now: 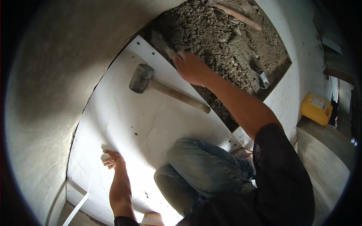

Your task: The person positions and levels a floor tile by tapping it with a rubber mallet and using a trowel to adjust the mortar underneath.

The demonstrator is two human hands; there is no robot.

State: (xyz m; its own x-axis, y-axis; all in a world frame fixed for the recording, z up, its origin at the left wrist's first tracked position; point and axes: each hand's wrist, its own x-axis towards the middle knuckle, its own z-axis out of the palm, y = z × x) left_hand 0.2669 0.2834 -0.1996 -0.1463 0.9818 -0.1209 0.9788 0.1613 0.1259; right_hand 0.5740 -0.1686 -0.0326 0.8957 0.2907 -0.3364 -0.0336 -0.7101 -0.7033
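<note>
The right hand (193, 67) has its fingers closed around the handle of a trowel (163, 44), whose blade lies at the edge of the white floor tile (124, 120) where it meets the grey mortar bed (218, 41). The left hand (112, 159) presses fingers spread and flat on that tile, holding nothing. A mallet (166, 89) lies between them; I judge the blade should stay low and level, with the braced hand kept still.

yellow canister (316, 108) right | wooden stick (237, 16) on rubble (222, 41)
</note>
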